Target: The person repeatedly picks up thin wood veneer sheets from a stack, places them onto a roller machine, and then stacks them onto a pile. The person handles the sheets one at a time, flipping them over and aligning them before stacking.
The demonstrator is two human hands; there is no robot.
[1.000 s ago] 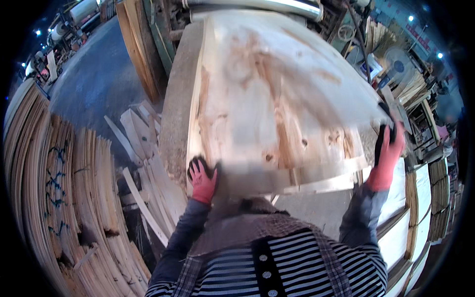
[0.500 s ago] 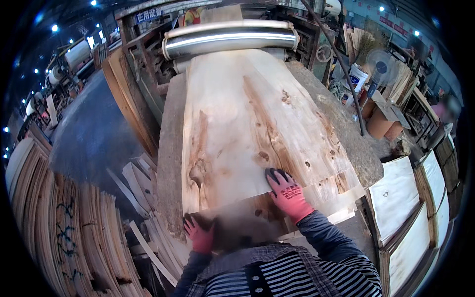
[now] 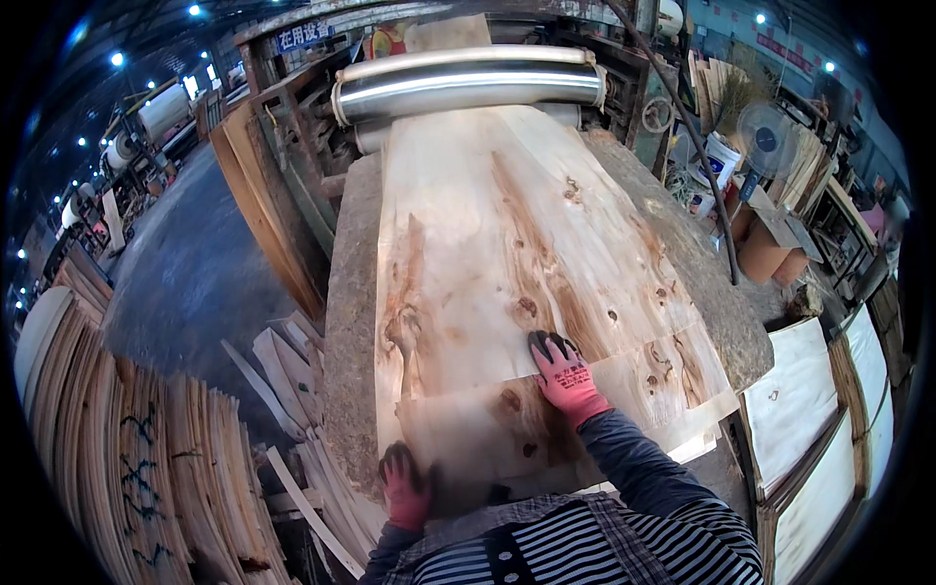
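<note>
Lying palm down on the pale veneer sheet (image 3: 458,253), near its close end, the right hand (image 3: 567,380), in a pink glove with dark fingertips, has its fingers extended flat and the thumb folded out of sight. The left hand (image 3: 406,492), gloved alike and blurred, is at the sheet's near left corner with thumb and fingers apart; whether it pinches the edge I cannot tell. The sheet stretches over a grey table (image 3: 353,283) up to a shiny metal roller (image 3: 468,88), and a separate crosswise piece of veneer (image 3: 653,380) lies over its near end. The right sleeve (image 3: 639,463) covers part of that end.

Left of the table, loose strips (image 3: 283,366) lean in a tangle between it and a tall stack of veneer (image 3: 78,429) scrawled with blue marks. Farther up, curved brown boards (image 3: 255,205) stand upright close beside the table. On the right, a slanting dark bar (image 3: 717,210) passes in front of the clutter: a white bucket (image 3: 721,159), a fan (image 3: 767,139) and a cardboard box (image 3: 763,252). White-faced stacks (image 3: 790,400) stand just beside the table's near right corner.
</note>
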